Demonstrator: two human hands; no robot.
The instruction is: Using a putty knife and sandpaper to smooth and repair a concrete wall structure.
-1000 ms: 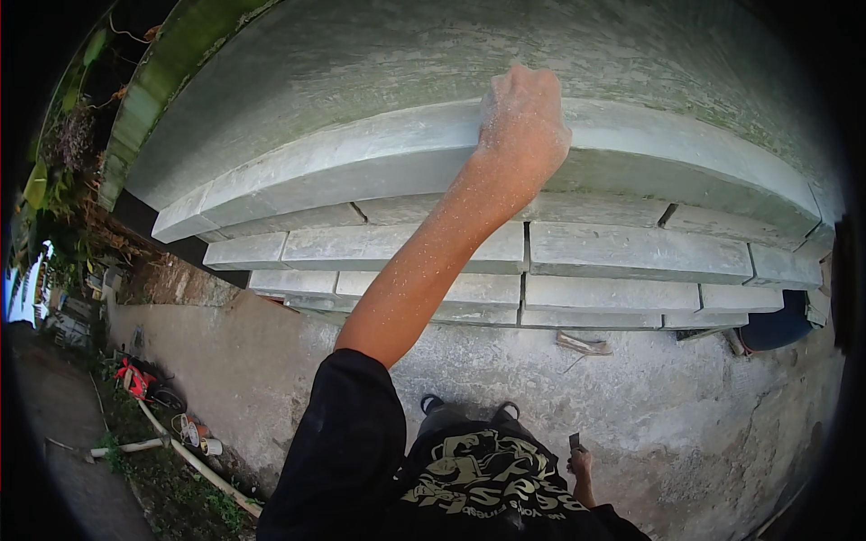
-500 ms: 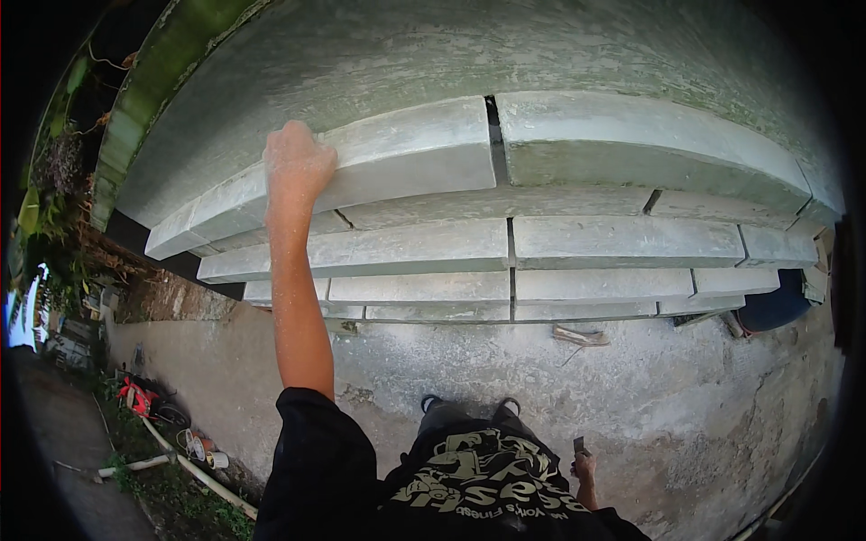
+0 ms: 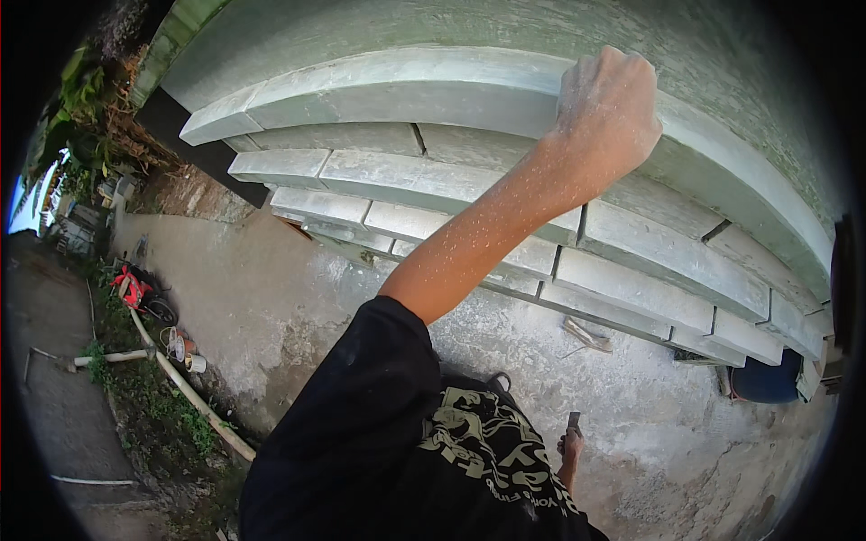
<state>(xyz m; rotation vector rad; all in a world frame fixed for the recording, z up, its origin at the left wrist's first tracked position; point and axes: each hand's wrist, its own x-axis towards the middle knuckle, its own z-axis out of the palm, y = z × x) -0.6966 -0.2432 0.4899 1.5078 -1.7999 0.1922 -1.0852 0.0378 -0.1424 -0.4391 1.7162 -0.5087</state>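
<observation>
A stepped stack of pale grey concrete-like blocks (image 3: 442, 86) with dark gaps at the joints spans the view before a grey-green wall surface. My left arm reaches up and across it to the right. My left hand (image 3: 609, 113), dusted white, is closed in a fist at the top course's upper edge, covering part of that course. Whatever its fingers may hold is hidden. Low beside my body, my right hand (image 3: 570, 449) grips a small tool with a flat, dark, squarish blade (image 3: 574, 420), like a scraper, pointing up. It is away from the blocks.
Worn concrete ground (image 3: 361, 307) lies below the blocks, with a wood scrap (image 3: 586, 335) on it. A dark blue rounded object (image 3: 767, 377) sits under the right end. At left are a red motorcycle (image 3: 135, 290), buckets (image 3: 185, 350), a pale pole (image 3: 189, 388) and plants.
My left hand has gone from the left part of the top course to the right, across the central joint. The view has turned and tilted. The right hand stays low with its tool.
</observation>
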